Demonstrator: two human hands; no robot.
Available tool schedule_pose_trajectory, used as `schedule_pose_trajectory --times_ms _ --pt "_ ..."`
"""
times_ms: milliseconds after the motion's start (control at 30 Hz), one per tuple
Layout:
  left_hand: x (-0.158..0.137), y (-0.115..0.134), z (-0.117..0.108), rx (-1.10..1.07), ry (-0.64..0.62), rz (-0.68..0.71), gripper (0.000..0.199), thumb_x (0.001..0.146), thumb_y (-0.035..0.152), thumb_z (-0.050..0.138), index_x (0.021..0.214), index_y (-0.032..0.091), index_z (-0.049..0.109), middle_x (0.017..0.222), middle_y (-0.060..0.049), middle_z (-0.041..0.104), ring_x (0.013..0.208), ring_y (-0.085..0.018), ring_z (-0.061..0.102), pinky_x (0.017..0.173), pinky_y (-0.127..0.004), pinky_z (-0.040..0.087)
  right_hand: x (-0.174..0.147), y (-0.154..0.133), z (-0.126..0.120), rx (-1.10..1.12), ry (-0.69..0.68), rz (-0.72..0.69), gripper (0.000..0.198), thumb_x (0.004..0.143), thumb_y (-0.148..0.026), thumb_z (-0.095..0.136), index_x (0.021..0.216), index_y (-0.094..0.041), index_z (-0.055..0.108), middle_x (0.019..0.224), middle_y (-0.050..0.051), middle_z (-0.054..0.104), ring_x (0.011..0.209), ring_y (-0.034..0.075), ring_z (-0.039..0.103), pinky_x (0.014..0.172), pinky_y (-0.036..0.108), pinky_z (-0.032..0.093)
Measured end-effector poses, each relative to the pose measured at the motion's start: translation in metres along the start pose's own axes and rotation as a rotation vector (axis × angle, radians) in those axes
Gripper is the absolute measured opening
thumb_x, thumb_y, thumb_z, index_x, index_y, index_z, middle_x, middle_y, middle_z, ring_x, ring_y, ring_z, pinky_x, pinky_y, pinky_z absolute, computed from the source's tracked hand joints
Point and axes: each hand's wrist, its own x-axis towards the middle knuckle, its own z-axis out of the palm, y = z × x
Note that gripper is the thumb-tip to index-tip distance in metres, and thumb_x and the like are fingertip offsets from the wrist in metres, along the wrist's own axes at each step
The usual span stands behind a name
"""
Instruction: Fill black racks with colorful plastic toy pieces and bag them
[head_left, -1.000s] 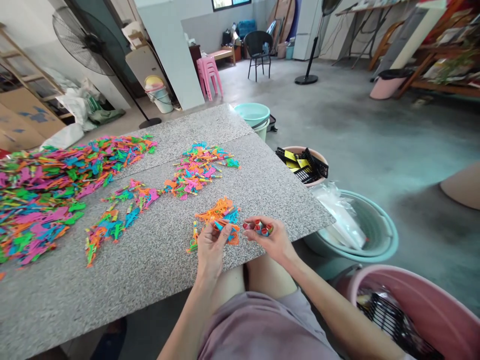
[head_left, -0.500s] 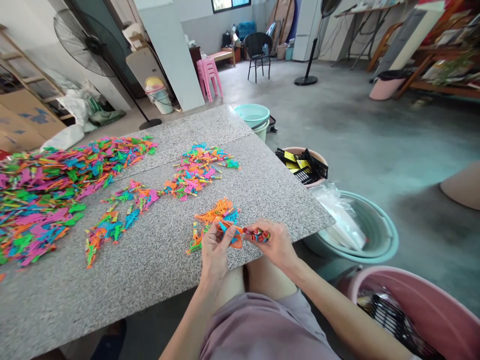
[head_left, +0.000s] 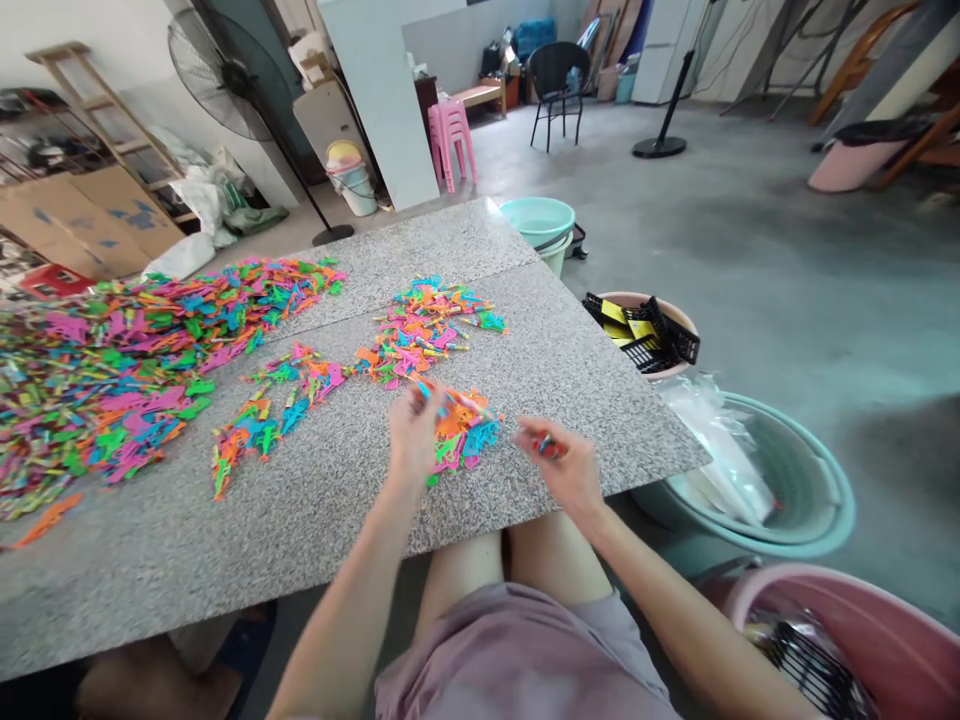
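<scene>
Now the left hand has parted from the right hand. Its blurred grip is unclear, at the small plastic pile's nine o'clock; the right's fingers, at three, clutch red-ended tubes.

Apparently a makeshift workshop in a plain, house-like room: a broad grey speckled stone-look table bears a heap of bright multicoloured small plastic pieces. Beyond the table stand a black round-caged pedestal fan, stacked pink plastic stools and a black round-backed chair; beside it, a large pink plastic tub.
</scene>
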Motion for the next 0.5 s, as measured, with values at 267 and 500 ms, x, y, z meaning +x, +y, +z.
schedule_pose_trajectory --times_ms 267,500 --pt "0.021 -0.018 -0.09 0.546 0.081 -0.01 0.052 0.045 0.052 0.085 0.077 0.019 0.061 0.073 -0.002 0.06 0.083 -0.026 0.061 0.078 -0.041 0.05 0.003 0.043 -0.008 0.081 -0.088 0.3 0.042 0.068 -0.048 0.074 0.097 -0.018 0.067 0.073 0.001 0.066 0.056 0.014 0.057 0.054 0.028 0.047" --pt "-0.041 -0.076 -0.096 0.724 -0.027 -0.05 0.041 0.052 0.049 0.081 0.075 0.019 0.066 0.082 -0.006 0.061 0.094 -0.032 0.058 0.086 -0.045 0.044 0.005 0.018 0.044 -0.062 -0.314 0.002 0.018 0.086 -0.032 0.062 0.093 -0.02 0.073 0.084 0.004 0.071 0.075 0.018 0.065 0.071 0.029 0.05"
